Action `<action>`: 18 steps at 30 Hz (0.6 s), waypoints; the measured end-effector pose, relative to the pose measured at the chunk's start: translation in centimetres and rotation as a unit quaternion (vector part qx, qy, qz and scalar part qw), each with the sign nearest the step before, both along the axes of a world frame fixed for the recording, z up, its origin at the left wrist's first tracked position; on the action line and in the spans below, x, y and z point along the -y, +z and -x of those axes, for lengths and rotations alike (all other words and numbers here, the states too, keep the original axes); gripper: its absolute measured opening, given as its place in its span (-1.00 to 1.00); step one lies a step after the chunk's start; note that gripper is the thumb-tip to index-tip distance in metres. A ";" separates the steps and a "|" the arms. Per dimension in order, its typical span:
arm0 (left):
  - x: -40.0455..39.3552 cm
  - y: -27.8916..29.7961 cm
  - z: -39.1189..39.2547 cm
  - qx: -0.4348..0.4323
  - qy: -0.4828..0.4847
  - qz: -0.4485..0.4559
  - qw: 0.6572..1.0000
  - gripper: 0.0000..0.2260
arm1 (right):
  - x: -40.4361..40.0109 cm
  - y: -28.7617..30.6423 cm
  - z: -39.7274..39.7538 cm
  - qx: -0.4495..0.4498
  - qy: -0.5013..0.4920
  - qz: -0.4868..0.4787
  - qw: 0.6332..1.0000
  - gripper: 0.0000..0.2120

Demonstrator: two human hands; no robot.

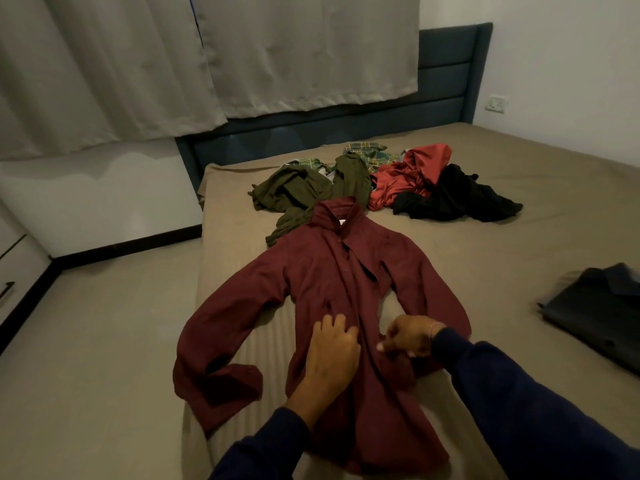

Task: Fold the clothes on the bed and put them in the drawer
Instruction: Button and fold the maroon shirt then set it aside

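Near edge: both forearms in dark sleeves, cut off by frame. Left hand [332,351] flat, fingers spread, pressing maroon shirt [322,282] spread on bed [485,237]. Right hand [410,336] curled, pinching shirt front; fingertips partly hidden. Right: folded dark garment [599,306], blurred, cut off. Far: unfolded clothes pile [381,181], items overlapping, count unclear.

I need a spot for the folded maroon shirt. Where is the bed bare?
Bare sheet lies between the maroon shirt and the folded dark shirt, and right of the black garment. It is crowded near the headboard, where the unfolded pile sits.
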State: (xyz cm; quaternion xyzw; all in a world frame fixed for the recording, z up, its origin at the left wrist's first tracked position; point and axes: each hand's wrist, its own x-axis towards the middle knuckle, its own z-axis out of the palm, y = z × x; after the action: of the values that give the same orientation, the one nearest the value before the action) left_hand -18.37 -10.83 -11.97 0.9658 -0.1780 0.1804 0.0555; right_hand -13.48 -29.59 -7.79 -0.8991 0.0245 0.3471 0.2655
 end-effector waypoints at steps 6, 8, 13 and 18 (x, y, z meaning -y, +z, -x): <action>0.3 -1.1 1.3 -0.223 0.075 0.170 0.957 -0.78 | 0.4 -1.7 2.3 0.080 0.101 0.069 0.989 -0.41; 0.7 -1.3 1.9 -0.256 0.125 0.235 0.930 -0.59 | 1.1 -0.9 2.7 0.072 0.137 0.067 0.986 -0.41; 2.9 -0.3 1.3 -0.327 0.228 0.200 0.895 -0.27 | 3.8 0.8 0.8 0.010 0.179 0.191 0.965 -0.59; 3.9 -0.6 1.1 -0.312 0.217 0.137 0.915 -0.67 | 2.1 1.8 0.8 0.066 0.113 0.511 0.849 -0.37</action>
State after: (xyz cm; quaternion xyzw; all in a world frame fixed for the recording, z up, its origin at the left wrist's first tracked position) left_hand -19.49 -14.74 -12.52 0.9708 0.0885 -0.0994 0.1996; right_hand -14.24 -31.68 -6.00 -0.9251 0.0790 0.2528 -0.2721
